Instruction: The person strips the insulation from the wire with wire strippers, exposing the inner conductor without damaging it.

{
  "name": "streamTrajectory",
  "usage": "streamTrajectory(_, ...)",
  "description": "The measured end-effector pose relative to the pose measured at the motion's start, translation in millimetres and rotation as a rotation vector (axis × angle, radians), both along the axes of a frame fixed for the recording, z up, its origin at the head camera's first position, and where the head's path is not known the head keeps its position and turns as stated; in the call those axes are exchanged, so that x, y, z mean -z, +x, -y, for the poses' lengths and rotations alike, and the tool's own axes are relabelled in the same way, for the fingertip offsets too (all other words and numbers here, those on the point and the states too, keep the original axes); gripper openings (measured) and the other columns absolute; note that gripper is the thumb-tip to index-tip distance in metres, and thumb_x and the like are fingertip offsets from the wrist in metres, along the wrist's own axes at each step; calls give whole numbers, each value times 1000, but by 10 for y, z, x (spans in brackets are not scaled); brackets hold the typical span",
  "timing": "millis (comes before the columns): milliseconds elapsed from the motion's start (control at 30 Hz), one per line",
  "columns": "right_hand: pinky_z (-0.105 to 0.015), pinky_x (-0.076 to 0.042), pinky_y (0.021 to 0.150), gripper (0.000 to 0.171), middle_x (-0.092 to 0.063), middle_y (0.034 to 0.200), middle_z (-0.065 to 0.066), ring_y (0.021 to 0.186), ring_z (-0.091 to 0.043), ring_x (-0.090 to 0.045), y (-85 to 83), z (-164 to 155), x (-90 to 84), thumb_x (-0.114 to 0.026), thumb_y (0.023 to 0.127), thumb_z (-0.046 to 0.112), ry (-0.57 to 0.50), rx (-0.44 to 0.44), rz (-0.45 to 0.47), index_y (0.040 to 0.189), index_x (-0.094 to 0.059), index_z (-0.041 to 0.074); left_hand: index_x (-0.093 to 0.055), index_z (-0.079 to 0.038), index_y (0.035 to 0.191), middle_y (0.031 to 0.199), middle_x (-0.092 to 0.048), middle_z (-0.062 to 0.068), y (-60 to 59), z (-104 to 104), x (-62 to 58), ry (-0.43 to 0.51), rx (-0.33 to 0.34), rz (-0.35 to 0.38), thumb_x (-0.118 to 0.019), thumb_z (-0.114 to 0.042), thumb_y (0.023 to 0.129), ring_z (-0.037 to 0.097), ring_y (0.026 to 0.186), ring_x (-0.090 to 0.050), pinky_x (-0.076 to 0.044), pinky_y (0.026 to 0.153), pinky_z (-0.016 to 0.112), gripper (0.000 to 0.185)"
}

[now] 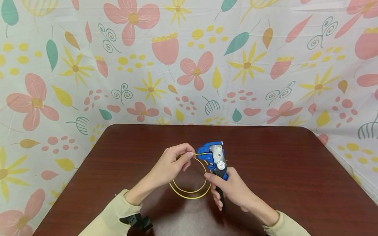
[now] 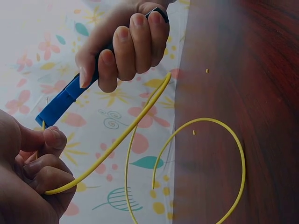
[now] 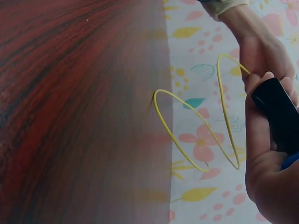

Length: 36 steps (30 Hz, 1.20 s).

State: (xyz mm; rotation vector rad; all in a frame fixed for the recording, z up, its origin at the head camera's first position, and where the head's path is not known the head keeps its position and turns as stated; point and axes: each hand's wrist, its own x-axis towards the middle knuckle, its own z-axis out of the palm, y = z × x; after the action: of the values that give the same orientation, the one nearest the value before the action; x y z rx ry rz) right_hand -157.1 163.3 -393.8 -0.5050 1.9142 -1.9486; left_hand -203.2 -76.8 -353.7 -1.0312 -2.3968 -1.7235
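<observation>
Yellow wire (image 1: 190, 191) in blue stripper (image 1: 213, 157)

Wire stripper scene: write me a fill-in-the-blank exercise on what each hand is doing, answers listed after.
1. The right hand grips the black handles of a ____ wire stripper.
2. The left hand pinches the end of a ____ wire at the stripper's head.
3. The rest of the wire curls in ____ above the dark wooden table.

Missing words: blue; yellow; loops
</observation>
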Motion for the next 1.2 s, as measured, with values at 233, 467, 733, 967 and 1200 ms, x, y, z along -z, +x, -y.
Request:
streamTrajectory(233,-40,-46,35,49,-48,51,-7,35,-19,-48,4,14,10,-59,108,21,20,61,31,74,-46,-12,-70,-10,102,62,-52,-1,13,0,20,-20,-2,13,-55,-9,109,31,59,-54,-47,66,30,17)
streamTrajectory(467,-31,-38,33,55,-42,45,-5,31,-17,-40,-7,20,13,-59,107,21,23,112,34,64,-41,-8,-71,-10,101,62,-52,-1,5,-15,18,-26,-13,12,-55,-9,109,23,58,-54,-48,66,31,17)
streamTrajectory(733,-34,-43,36,50,-46,49,-7,35,-19,-45,-2,21,5,-61,107,23,-10,80,73,74,-45,-10,-70,-9,101,62,-52,-1,-4,-15,12,3,-15,27,-56,-9,109,26,59,-54,-48,68,31,16)
streamTrajectory(967,-46,-54,44,46,-55,57,-9,43,-21,-55,0,-7,-7,-61,109,26,-30,28,70,82,-51,-10,-70,-9,102,62,-51,0,-10,3,-8,10,-13,30,-56,-9,109,40,62,-54,-48,69,31,16)
streamTrajectory(1200,-61,-58,57,36,-61,68,-11,54,-21,-65,-9,-65,-9,-53,112,20,-103,-46,39,94,-54,-11,-70,-10,103,64,-52,0,-22,34,-17,-13,-11,24,-56,-12,110,24,60,-54,-50,71,33,16)
